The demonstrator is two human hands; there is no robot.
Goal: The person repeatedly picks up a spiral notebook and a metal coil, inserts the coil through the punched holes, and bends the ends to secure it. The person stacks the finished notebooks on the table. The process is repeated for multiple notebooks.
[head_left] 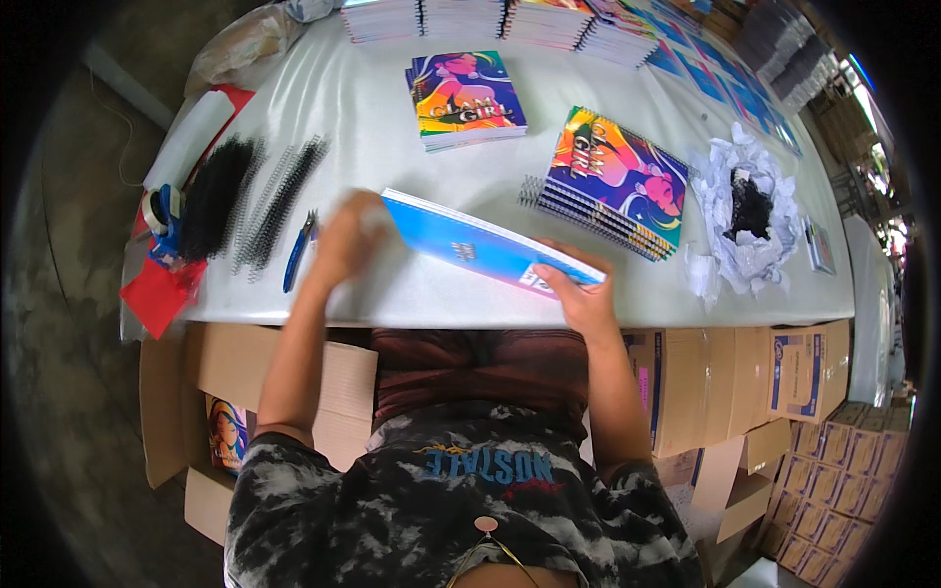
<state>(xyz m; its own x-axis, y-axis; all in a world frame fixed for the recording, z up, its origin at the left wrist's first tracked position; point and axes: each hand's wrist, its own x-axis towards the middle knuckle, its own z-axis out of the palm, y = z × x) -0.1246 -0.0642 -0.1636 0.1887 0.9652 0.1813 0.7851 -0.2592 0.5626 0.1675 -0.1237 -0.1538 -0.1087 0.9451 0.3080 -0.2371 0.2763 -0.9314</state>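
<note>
Far left of the blue notebook (487,247), at the table (392,108) edge: a red sheet (162,292), a tape dispenser (162,216), a white roll (189,137), then a heap of black spiral binding coils (250,201) laid side by side. Just left of the notebook, blue-handled pliers (298,252) lying flat on the white tabletop.

Left hand (348,238) motion-blurred at the notebook's left corner, seemingly touching or gripping that end; finger spread impossible to tell through the blur. Notebook itself raised off the table and tilted, blue cover up, long edge running down to the right. Right hand (580,294) closed on the lower right corner, thumb on top, fingers curled beneath.

Beyond the notebook, toward the far side: a neat stack of colourful unbound covers (467,98). To the right of the notebook: a slumped stack of spiral-bound notebooks (616,186), coils visible along the near-left edge. Further right: crumpled white paper (745,211) with a dark tangle of wire scraps in its middle. Along the far edge, rows of more stacked booklets (549,20).

Judging by the layout: several books already bound in the right-hand stack, one in hand, plenty of coils and unbound stacks remaining, so well short of finished.
</note>
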